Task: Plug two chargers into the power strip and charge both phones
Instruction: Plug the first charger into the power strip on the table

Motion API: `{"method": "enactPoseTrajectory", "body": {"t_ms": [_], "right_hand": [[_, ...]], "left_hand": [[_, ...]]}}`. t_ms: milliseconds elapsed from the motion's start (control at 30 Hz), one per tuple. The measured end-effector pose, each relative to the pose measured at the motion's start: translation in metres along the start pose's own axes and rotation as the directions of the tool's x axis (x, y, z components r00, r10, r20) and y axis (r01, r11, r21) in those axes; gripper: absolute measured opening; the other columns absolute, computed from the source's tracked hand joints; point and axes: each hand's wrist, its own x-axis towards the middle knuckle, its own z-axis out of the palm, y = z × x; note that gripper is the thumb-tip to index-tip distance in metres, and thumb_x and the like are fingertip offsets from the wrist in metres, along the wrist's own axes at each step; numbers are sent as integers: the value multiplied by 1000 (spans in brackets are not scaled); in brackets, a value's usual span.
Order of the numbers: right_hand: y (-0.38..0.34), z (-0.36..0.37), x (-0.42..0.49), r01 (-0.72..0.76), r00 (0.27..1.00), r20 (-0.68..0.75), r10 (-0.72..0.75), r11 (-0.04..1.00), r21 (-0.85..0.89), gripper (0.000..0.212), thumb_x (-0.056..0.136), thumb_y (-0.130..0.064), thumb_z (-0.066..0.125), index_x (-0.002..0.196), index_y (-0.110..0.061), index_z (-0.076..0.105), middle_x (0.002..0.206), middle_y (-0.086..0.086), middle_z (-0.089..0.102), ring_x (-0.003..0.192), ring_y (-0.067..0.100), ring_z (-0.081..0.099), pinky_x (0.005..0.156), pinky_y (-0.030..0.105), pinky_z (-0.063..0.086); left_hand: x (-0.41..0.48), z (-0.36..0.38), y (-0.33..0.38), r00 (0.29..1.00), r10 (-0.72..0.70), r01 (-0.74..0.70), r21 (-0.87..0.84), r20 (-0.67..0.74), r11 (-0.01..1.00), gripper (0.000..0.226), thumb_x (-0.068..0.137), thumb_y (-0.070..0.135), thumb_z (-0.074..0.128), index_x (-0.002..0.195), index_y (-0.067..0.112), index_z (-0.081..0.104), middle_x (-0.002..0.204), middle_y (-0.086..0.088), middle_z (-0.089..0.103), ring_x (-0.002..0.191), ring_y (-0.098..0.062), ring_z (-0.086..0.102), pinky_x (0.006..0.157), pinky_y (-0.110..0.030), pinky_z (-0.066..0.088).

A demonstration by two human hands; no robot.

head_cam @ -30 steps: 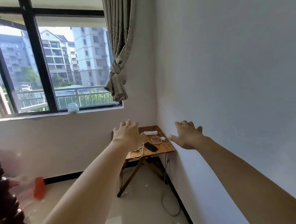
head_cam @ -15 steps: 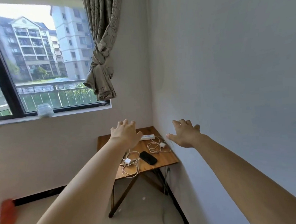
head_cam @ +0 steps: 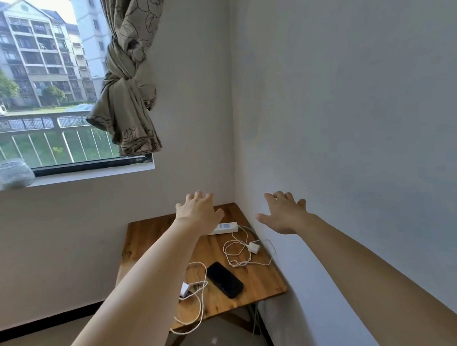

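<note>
A small wooden table (head_cam: pixel 263 277) stands in the room's corner. On it lie a white power strip (head_cam: pixel 225 228) at the back, a white charger (head_cam: pixel 254 248) with a coiled cable at the right, a black phone (head_cam: pixel 224 279) in the middle, and a second white charger (head_cam: pixel 186 290) whose cable hangs over the front edge. My left forearm hides part of the table. Only one phone shows. My left hand (head_cam: pixel 197 210) and my right hand (head_cam: pixel 284 215) are stretched forward above the table, fingers spread, holding nothing.
White walls meet behind the table, the right one very close to my right arm. A knotted curtain (head_cam: pixel 129 98) hangs by the window at upper left. A glass jar (head_cam: pixel 13 174) sits on the sill. A cord runs down beside the table legs.
The view has come closer to the table, which now looks larger and lower in the frame. Both hands stay outstretched and open.
</note>
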Motion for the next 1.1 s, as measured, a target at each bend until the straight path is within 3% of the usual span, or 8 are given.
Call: {"method": "enactPoseTrajectory", "body": {"t_ms": [467,700,833,1000,1100], "right_hand": [[13,121,253,-51,984,172,48,999,11,71,90,-57,42,146,-20,19,154,11,24,140,33,21,109,58,20],[17,202,344,-136,945,309,105,987,80,61,91,-52,42,141,-19,29,147,10,35,133,30,30,106,55,25],[27,252,372,-209,907,392,153,972,104,55,92,-47,41,138,-18,35,142,9,41,130,28,34,104,52,27],[46,314,386,-247,858,485,171,964,97,44,93,-37,42,132,-15,43,137,9,46,125,27,40,102,49,31],[56,346,389,-250,851,497,170,963,99,38,93,-32,48,127,-15,47,130,7,51,118,25,47,95,42,39]], "left_hand": [[237,139,-44,992,-43,51,-68,120,996,57,95,44,41,145,19,31,152,-7,33,137,-30,31,107,-50,31],[332,233,-73,958,-1,28,-87,288,996,55,94,43,42,144,21,32,149,-8,37,134,-28,34,104,-47,35],[356,291,-80,916,-12,64,-115,402,991,53,94,39,42,143,22,32,149,-6,37,131,-26,36,102,-45,40],[365,362,-80,814,-6,93,-119,581,989,47,95,39,39,137,18,40,146,-6,40,130,-28,37,104,-47,37],[365,397,-81,768,-12,120,-124,641,985,46,96,40,38,135,16,43,146,-6,40,131,-27,38,104,-43,38]]}}
